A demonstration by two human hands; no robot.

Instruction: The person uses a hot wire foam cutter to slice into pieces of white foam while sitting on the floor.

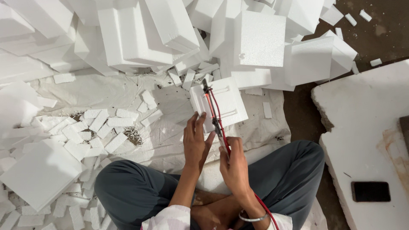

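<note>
The cutting step looks to be under way: the left hand (197, 142) steadies a white foam slab (219, 103) held out in front of the crossed legs, fingers spread flat on its near edge, while the right hand (233, 167) is closed around a red-wired cutting tool (214, 111) laid across the slab. The next move likely calls for a steady, straight draw along the grooves (223, 114).

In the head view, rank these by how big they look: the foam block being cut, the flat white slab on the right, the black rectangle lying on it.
1. flat white slab
2. foam block
3. black rectangle
</note>
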